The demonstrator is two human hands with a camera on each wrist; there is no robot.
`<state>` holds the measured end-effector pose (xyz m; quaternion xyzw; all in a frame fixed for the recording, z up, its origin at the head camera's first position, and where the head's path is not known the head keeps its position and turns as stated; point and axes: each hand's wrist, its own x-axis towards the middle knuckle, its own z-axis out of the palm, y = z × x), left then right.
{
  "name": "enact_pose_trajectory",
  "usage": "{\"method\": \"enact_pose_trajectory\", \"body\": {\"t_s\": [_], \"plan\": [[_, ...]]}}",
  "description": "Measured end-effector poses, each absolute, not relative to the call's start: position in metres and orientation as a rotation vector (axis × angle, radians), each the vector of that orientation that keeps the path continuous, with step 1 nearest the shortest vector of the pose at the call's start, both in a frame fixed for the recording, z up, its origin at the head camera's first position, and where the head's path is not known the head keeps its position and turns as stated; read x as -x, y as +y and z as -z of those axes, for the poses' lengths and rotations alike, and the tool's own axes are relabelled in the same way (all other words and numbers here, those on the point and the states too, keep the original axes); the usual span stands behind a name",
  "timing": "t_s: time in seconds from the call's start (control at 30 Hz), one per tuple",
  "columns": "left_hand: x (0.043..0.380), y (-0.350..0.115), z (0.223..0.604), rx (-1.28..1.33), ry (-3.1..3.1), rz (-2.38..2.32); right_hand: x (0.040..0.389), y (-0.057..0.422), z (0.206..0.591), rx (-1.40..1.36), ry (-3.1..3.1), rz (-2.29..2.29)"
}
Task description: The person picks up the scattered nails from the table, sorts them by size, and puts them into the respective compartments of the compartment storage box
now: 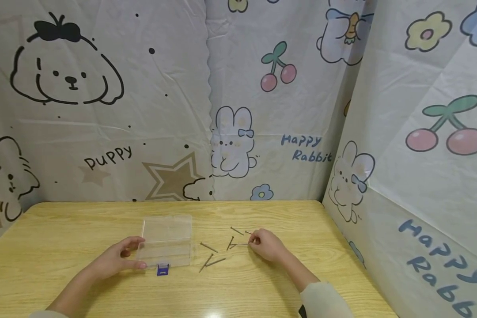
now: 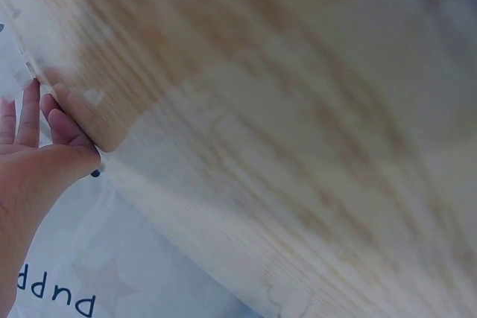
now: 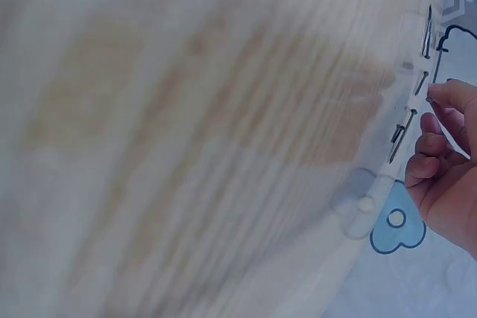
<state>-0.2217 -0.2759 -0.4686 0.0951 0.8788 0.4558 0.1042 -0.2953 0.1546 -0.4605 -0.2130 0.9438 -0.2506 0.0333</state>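
Observation:
A clear plastic box (image 1: 168,229) with a blue latch (image 1: 163,270) lies on the table, left of centre. My left hand (image 1: 117,260) holds its left side, thumb near the front corner and fingers farther back. To the right of the box, my right hand (image 1: 267,245) pinches a nail (image 1: 241,244) between thumb and fingertips. Its small tip shows at the fingertips in the right wrist view. Several loose nails (image 1: 209,247) are scattered between the box and that hand. One nail (image 1: 248,232) is partly hidden behind the right fingers.
The light wood-grain table (image 1: 230,291) ends at a patterned cloth backdrop (image 1: 171,110). Another cloth (image 1: 425,185) hangs along the table's right side. Two nails (image 1: 214,262) lie near the box's front right corner.

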Motion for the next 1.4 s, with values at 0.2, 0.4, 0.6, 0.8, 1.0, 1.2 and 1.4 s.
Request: {"method": "enact_pose_trajectory", "body": {"t_s": [0.2, 0.4, 0.6, 0.8, 1.0, 1.2, 1.4], "plan": [[0.222, -0.275, 0.469, -0.271, 2.606, -1.331, 0.282, 0.154, 0.464, 0.642, 2.851, 0.843], [0.222, -0.275, 0.469, -0.264, 2.601, -1.339, 0.272, 0.148, 0.469, 0.676, 2.846, 0.859], [0.222, -0.276, 0.47, -0.276, 2.594, -1.339, 0.264, 0.141, 0.468, 0.691, 2.829, 0.86], [0.221, -0.275, 0.469, -0.277, 2.602, -1.332, 0.259, 0.133, 0.465, 0.69, 2.821, 0.831], [0.222, -0.275, 0.468, -0.264, 2.612, -1.302, 0.256, 0.12, 0.46, 0.731, 2.825, 0.821], [0.222, -0.276, 0.468, -0.273, 2.605, -1.311, 0.253, 0.104, 0.453, 0.797, 2.836, 0.787], [0.222, -0.275, 0.467, -0.268, 2.607, -1.311, 0.252, 0.086, 0.446, 0.868, 2.85, 0.741]]}}
